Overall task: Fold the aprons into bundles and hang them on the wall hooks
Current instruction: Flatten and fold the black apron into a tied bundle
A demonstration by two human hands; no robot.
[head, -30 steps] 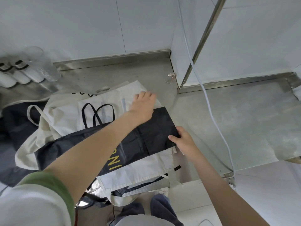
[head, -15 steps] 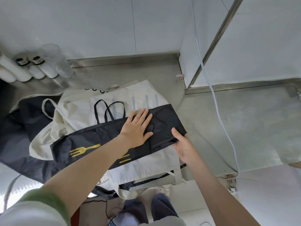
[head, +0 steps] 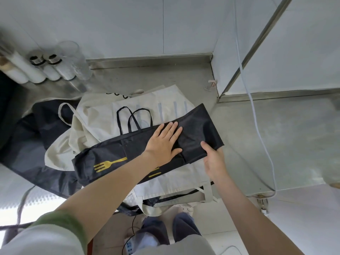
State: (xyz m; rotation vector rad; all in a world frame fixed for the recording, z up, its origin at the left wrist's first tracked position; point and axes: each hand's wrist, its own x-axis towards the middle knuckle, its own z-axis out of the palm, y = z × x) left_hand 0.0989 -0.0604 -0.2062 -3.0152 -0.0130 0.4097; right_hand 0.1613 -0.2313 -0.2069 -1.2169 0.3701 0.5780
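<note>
The black apron is lying as a long narrow strip across the heap of cream aprons on the steel counter, gold fork print facing up near its left end, strap loops spilling off the far edge. The left hand is pressing flat on the middle of the strip, fingers straight and spread, gripping nothing. That looks like an anchor, pinning the slippery layers so the fold line is not creeping while the end is being worked. The right hand is taking the near right corner, thumb lying on top of the cloth and the other fingers tucked beneath and out of sight, so I'm reading it as a pinch on the fabric, ready to lift that end over toward the flat palm. By my judgement we're sitting mid-fold: narrowed lengthwise, not yet shortened into a bundle, and no hanging done. Another dark apron is waiting at the left, under the cream pile. A white cable is trailing across the counter to the right, well apart from the cloth. I'm not making out any wall hook from here.
</note>
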